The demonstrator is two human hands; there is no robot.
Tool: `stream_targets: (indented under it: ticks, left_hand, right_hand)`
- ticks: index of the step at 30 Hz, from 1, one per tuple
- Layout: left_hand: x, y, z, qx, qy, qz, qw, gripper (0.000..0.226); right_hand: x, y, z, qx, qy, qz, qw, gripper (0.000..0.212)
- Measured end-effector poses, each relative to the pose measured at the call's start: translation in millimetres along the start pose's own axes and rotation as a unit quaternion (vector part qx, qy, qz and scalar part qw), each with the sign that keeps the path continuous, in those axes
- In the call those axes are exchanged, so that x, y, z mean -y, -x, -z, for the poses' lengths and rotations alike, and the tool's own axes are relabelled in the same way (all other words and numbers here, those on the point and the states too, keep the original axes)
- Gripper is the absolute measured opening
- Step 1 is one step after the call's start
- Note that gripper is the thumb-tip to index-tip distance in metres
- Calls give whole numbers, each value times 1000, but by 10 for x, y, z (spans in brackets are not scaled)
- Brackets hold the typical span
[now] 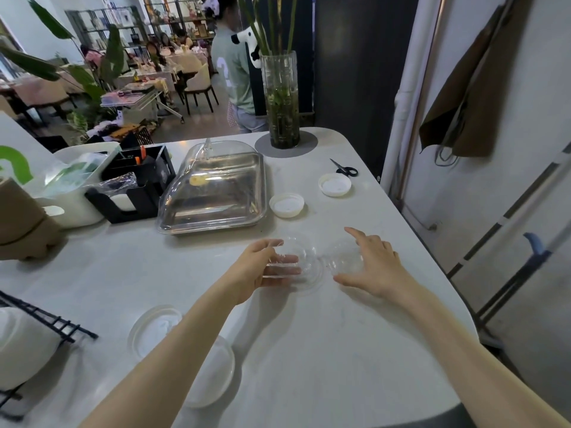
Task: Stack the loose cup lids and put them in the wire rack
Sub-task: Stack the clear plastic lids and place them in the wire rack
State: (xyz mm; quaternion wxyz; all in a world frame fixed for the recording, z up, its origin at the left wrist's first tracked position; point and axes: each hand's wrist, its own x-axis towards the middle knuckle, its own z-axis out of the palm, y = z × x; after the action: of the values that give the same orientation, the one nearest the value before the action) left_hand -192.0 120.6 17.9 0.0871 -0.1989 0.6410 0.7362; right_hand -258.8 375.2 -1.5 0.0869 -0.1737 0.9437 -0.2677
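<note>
Two clear domed cup lids lie side by side mid-table. My left hand (pixel 265 265) curls around the left clear lid (pixel 304 261), fingers on its near and left rim. My right hand (pixel 372 264) is spread over the right clear lid (pixel 344 257), fingers apart and touching it. Two white flat lids sit farther back, one (pixel 286 205) beside the tray and one (pixel 335 184) near the scissors. Two translucent flat lids (pixel 154 330) (pixel 213 375) lie near me, partly under my left forearm. The black wire rack (pixel 46 319) stands at the left edge, holding white lids.
A steel tray with a clear dome cover (pixel 216 193) sits behind the lids. A glass vase (pixel 280 100) with stems stands at the back. Black scissors (pixel 346 168) lie at back right. A black organiser (pixel 136 183) and a white bin (pixel 77 180) are at left. The table edge curves at right.
</note>
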Motion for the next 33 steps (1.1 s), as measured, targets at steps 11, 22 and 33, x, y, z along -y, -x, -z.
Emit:
stream_targets:
  ticks: [11,22,33]
  left_hand:
    - [-40,38,-28,50,-43,-22,998,33]
    - [-52,86,59,61,-124,-40,990,33]
    - [-18,78,93,58,-169,-92,980,22]
  right_hand:
    - [415,15,-2,9,-16,144,989,127]
    - [558,-29,-206,16,-35,192,981,128]
    - [505,-35,-219,19,-162,161,973,104]
